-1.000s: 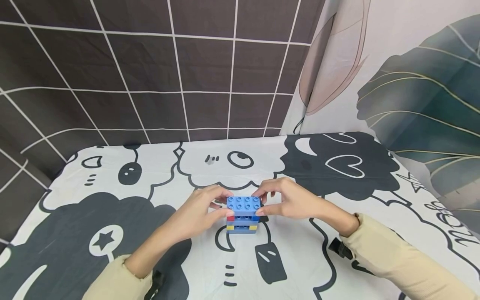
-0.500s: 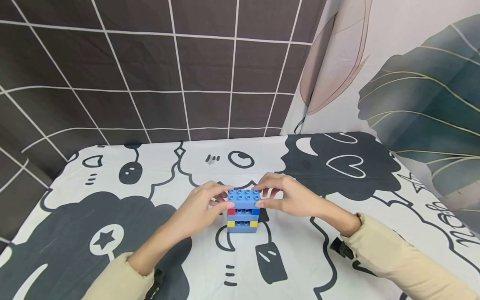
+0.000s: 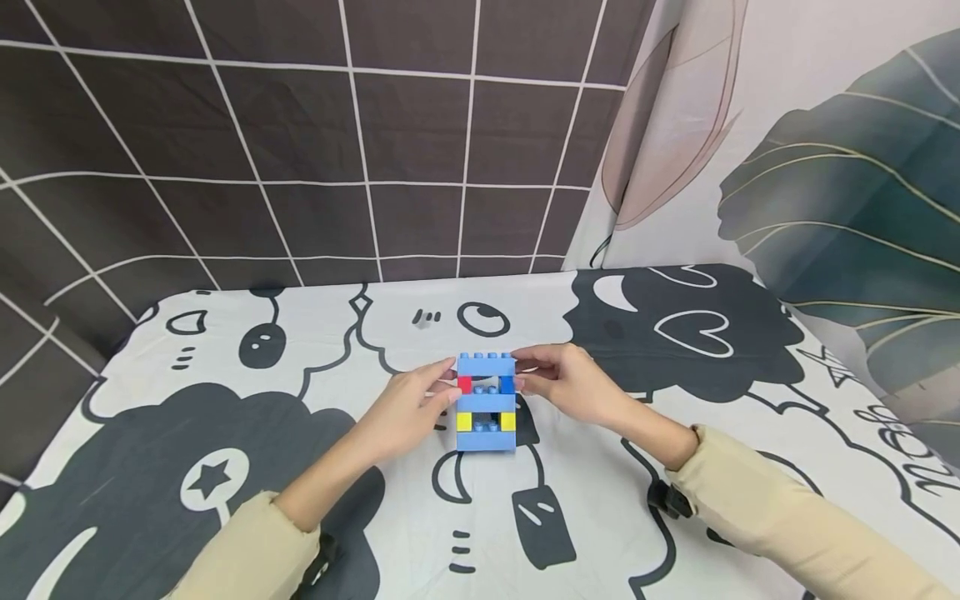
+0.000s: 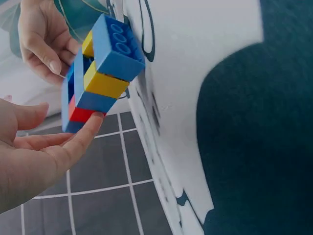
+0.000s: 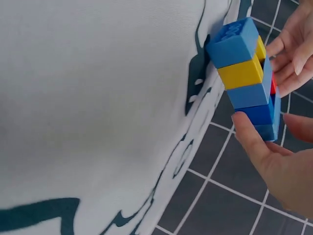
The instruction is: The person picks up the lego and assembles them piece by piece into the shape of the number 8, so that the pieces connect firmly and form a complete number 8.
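A tower of toy building bricks (image 3: 486,403) is held between both hands, front turned up to the head camera. Light blue bricks form its top, middle and bottom. A red brick (image 3: 465,385) and a dark blue brick (image 3: 507,384) sit in the upper gap, two yellow bricks in the lower. My left hand (image 3: 405,410) holds the left side, a fingertip against the red brick. My right hand (image 3: 573,385) holds the right side, a finger touching the dark blue brick in the right wrist view. The bottom brick's hollow underside (image 4: 121,41) shows in the left wrist view.
A black and white cartoon-print cloth (image 3: 420,542) covers the table under the tower. Behind it hangs a dark cloth with a white grid (image 3: 300,133). A leaf-patterned curtain (image 3: 862,183) hangs at the right. Both sleeves are beige, with black straps at the wrists.
The tower has risen and tipped back, so its top studs, seen from above before, now show edge-on and its front faces the head camera. Both hands have moved with it, fingers lower along its sides.
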